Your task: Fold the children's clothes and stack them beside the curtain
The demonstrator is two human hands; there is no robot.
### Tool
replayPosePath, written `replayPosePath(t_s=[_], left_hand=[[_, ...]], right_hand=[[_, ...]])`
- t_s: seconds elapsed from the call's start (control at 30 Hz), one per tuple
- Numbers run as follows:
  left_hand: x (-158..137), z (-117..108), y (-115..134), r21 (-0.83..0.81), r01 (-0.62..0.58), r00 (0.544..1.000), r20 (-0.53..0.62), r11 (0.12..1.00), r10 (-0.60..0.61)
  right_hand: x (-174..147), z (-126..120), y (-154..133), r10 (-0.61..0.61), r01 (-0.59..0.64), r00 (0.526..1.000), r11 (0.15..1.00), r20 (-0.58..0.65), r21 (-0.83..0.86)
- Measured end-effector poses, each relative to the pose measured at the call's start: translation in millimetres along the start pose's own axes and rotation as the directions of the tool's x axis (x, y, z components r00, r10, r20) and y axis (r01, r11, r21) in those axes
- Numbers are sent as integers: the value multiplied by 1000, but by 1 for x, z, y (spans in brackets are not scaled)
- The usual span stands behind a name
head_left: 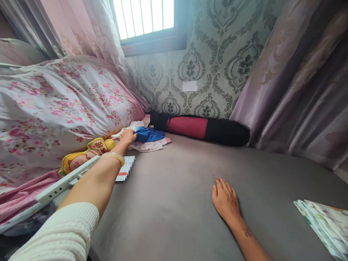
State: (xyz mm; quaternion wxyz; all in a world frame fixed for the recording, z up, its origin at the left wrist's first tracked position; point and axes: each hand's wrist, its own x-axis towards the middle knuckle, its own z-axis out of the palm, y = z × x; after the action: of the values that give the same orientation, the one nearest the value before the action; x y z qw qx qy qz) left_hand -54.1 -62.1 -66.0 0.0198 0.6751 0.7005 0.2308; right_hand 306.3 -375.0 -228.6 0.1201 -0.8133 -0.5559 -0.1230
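Observation:
My left hand (128,137) reaches far forward, its fingers closed on the near left edge of a blue cloth (149,134), perhaps a garment. That cloth lies over a pale printed garment (146,146) with pink trim, whose left part is partly hidden by my hand. Palm down on the grey bed sheet (174,203), my right hand (225,197) rests with its fingers stretched out and holds nothing. Below my left wrist lies a white booklet or box (126,170) with a red patch, partly covered by my forearm.
A black and red long bag (187,127) lies along the wall. Floral bedding (67,98), a yellow plush cushion (78,159) and a white power strip (58,186) are at left. Folded patterned fabric (323,224) lies at right, below a purple curtain (293,94).

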Motion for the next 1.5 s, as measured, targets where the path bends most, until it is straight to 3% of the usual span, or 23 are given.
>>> replayPosePath(t_s=[0.17, 0.33, 0.5, 0.67, 0.8, 1.0, 1.17, 1.33, 1.5], left_hand=[[-6, 4, 35, -220, -93, 991, -116, 971, 69], [-4, 14, 60, -488, -38, 988, -149, 872, -40], [-12, 33, 77, -756, 25, 987, -83, 654, -134], [-30, 43, 102, -924, 70, 995, 38, 376, -93], [-40, 42, 119, -971, 101, 994, 91, 215, -54], [-62, 37, 145, -989, 135, 991, 134, 57, -19], [-93, 31, 173, -975, 171, 974, 145, -144, 174], [-124, 26, 202, -933, 308, 905, 226, -187, 361], [-156, 27, 226, -926, 339, 829, 208, -169, 519]], right_hand=[[0, 2, 1, -18, 18, 1000, 1000, -25, 3], [1, 6, 3, -24, 25, 999, 999, -46, 37], [1, 5, 4, -29, 30, 999, 999, -31, 31], [1, 3, 2, -19, 20, 999, 1000, -30, 25], [0, 1, 1, -12, 12, 1000, 999, -15, 37], [0, -2, 0, -1, 1, 1000, 998, -1, 59], [-1, -2, -1, 14, -14, 1000, 992, 4, 127], [-2, 2, 3, 14, 0, 998, 973, -61, 230], [3, -2, 5, 70, 24, 980, 889, -188, 457]])
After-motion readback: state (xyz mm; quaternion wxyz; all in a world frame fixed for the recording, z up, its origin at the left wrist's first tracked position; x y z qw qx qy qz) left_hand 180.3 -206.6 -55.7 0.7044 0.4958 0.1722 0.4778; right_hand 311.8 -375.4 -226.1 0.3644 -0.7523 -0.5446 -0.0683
